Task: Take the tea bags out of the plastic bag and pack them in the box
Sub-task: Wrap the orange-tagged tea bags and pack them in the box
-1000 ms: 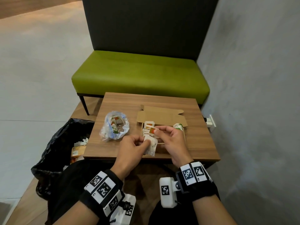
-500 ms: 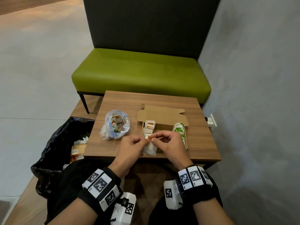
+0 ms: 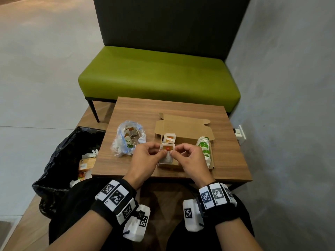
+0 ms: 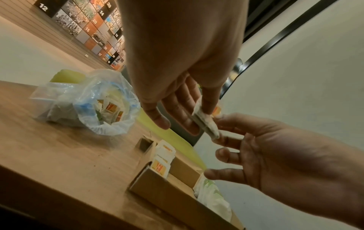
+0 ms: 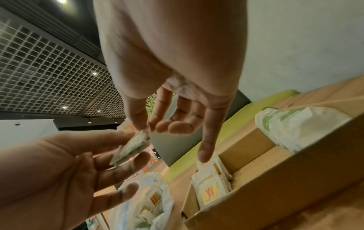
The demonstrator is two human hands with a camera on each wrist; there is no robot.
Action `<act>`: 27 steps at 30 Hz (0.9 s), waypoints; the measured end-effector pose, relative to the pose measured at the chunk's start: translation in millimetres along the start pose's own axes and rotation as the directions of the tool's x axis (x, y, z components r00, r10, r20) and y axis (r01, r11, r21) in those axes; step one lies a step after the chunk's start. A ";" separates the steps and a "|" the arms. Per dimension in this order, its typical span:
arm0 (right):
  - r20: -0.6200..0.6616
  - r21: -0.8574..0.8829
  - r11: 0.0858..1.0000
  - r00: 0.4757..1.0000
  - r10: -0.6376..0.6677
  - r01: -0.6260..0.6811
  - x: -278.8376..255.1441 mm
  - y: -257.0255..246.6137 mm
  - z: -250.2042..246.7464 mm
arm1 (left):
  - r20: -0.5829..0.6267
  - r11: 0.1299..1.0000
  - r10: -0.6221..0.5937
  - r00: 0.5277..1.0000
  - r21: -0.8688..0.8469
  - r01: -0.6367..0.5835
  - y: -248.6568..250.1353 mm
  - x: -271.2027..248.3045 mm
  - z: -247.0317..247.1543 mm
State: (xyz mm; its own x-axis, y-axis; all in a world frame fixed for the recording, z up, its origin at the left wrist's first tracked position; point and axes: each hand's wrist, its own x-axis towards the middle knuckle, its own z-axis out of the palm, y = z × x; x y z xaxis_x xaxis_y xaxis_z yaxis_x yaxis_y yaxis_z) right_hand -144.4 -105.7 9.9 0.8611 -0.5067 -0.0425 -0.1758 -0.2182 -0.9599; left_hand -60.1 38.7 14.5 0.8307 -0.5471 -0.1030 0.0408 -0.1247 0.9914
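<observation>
Both hands hold one tea bag (image 3: 167, 149) with an orange label just above the near left part of the open cardboard box (image 3: 184, 164). My left hand (image 3: 145, 160) pinches its left edge and my right hand (image 3: 190, 160) pinches its right edge. The wrist views show the same tea bag (image 4: 205, 124) (image 5: 132, 147) edge-on between thumb and fingertips. Orange-labelled tea bags (image 3: 169, 138) stand at the box's left, green-labelled ones (image 3: 204, 149) along its right. The clear plastic bag (image 3: 127, 140) with more tea bags lies left of the box.
The small wooden table (image 3: 226, 160) stands before a green bench (image 3: 159, 75), with a grey wall to the right. A black rubbish bag (image 3: 59, 160) with packaging sits on the floor at the left. The box's lid flap (image 3: 183, 125) lies open toward the bench.
The hands have drawn together and lifted the tea bag slightly, its orange label now turned up between both pinches. The right hand has shifted left, uncovering the green tea bags.
</observation>
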 end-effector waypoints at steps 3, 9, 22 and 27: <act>0.036 -0.027 1.000 0.999 0.016 -0.015 11.0 7.8 -0.5 | 0.033 1.000 0.003 0.999 0.029 -0.004 -6.6 10.3 0.1; -0.091 -0.268 0.961 0.995 0.042 -0.065 39.4 32.7 -12.2 | -0.050 0.964 -0.043 0.998 0.259 0.055 -31.9 29.4 -6.5; 0.120 -0.675 0.730 0.961 0.250 -0.106 57.2 60.4 15.3 | -0.097 0.816 -0.187 0.978 0.539 0.210 -59.3 41.4 2.7; 0.132 -0.746 0.657 0.942 0.310 -0.112 66.2 56.0 20.5 | -0.088 0.793 -0.179 0.980 0.577 0.197 -55.2 42.4 3.8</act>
State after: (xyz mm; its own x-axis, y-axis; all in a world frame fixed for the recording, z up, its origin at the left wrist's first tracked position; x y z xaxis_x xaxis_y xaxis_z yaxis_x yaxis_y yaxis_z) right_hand -87.5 -134.3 -52.4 0.8192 -0.4350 -0.3737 -0.5675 -0.7089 -0.4189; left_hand -29.2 19.3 -44.9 0.8556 -0.4410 -0.2710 -0.1245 -0.6836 0.7192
